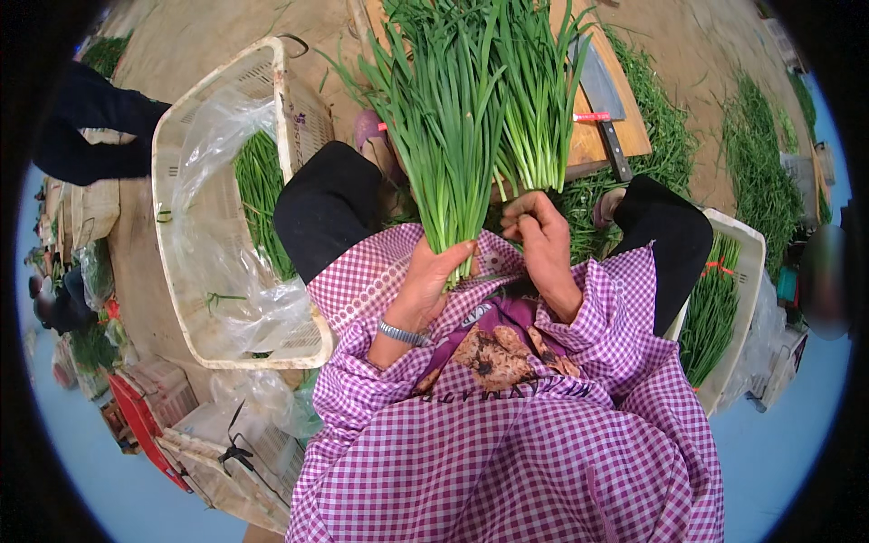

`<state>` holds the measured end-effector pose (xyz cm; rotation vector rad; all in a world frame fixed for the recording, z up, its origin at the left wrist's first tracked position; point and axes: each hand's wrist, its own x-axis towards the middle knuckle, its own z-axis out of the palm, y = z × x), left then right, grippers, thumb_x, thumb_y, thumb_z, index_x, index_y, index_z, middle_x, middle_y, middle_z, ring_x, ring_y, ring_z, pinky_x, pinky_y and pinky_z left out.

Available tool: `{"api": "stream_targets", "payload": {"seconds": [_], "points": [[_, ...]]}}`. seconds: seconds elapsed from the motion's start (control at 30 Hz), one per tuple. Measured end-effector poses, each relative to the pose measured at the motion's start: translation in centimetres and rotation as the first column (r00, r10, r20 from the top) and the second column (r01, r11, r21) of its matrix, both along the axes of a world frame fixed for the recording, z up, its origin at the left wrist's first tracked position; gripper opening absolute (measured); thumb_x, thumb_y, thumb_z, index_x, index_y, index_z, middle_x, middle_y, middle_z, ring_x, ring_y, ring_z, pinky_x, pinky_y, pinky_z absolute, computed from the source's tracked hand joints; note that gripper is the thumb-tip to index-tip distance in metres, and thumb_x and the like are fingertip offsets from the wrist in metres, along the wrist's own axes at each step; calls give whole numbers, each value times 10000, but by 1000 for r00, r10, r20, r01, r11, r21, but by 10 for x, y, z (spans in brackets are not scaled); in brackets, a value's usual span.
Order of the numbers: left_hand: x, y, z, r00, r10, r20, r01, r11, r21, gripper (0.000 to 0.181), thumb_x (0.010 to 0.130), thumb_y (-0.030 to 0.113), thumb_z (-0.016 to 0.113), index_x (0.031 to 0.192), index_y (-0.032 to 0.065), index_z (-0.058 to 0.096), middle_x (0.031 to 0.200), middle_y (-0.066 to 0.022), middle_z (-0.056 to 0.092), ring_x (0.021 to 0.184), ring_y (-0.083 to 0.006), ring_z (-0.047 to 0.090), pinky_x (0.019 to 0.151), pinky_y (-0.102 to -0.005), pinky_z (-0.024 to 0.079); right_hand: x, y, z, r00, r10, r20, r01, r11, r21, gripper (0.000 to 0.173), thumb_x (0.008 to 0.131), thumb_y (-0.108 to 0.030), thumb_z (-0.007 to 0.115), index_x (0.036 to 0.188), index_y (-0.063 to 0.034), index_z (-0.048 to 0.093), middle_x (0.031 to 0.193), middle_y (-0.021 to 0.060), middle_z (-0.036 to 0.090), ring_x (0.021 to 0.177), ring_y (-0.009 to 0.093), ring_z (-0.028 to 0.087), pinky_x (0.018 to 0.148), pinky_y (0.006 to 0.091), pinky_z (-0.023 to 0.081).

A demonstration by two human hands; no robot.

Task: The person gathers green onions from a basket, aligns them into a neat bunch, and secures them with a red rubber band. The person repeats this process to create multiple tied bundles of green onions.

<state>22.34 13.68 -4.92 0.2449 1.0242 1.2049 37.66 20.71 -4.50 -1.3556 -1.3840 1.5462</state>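
My left hand (434,271) grips a bunch of green chives (445,176) around its pale stem ends, over my lap. The leaves fan out away from me. Just right of those stems is my right hand (543,248), its fingers curled in. Whether something thin sits between its fingertips cannot be made out. Beyond that hand, a second heap of chives (540,115) lies on a wooden board (628,122) with its pale ends towards me. At the heap's right, a cleaver (601,88) with a dark handle and a red tag rests on the board.
A white plastic crate (163,271) lined with clear film stands at my left, with chives (261,197) inside. Another crate (750,258) at my right contains chives tied with a red band (718,267). Loose green trimmings (658,115) litter the floor. At far left stands another person (95,129).
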Motion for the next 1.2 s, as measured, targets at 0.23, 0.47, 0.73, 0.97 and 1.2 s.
{"api": "stream_targets", "payload": {"seconds": [0.23, 0.47, 0.73, 0.97, 1.2], "points": [[1, -1, 6, 995, 2, -101, -2, 1000, 0, 173, 852, 43, 578, 1005, 3, 508, 824, -58, 562, 644, -131, 550, 577, -251, 475, -28, 18, 25, 993, -58, 101, 21, 944, 330, 128, 813, -83, 557, 904, 7, 554, 772, 100, 580, 638, 174, 550, 607, 299, 451], [-1, -6, 1, 998, 25, -62, -25, 1000, 2, 186, 850, 59, 590, 1005, 0, 504, 830, -69, 570, 649, -135, 560, 575, -249, 473, -60, 68, 21, 984, -176, -7, 169, 932, 321, 194, 797, -107, 578, 947, 15, 594, 738, 90, 612, 629, 133, 550, 600, 275, 453], [-3, -6, -3, 1000, 11, -2, -11, 1000, -3, 221, 869, 119, 587, 1040, 10, 499, 845, -75, 583, 671, -130, 570, 592, -239, 480, -44, 43, -9, 999, -20, 32, 16, 990, 138, 190, 807, -166, 622, 894, 3, 620, 700, 55, 604, 621, 103, 546, 582, 265, 451], [-5, -8, -8, 998, 19, 56, -18, 1000, -22, 262, 905, 158, 544, 1108, 10, 469, 892, -93, 589, 715, -152, 595, 634, -256, 516, -53, 42, 0, 993, 14, 117, -25, 995, 93, 223, 790, -201, 644, 874, 4, 622, 687, 61, 611, 626, 125, 568, 583, 270, 456], [-6, -7, -7, 983, 41, 179, -32, 998, -56, 270, 912, 130, 526, 1139, 3, 456, 957, -105, 586, 749, -160, 603, 669, -267, 540, -48, 42, -6, 1000, -16, 7, 16, 1000, 4, 286, 780, -236, 642, 895, 22, 602, 741, 98, 616, 666, 159, 586, 618, 283, 465]]}}
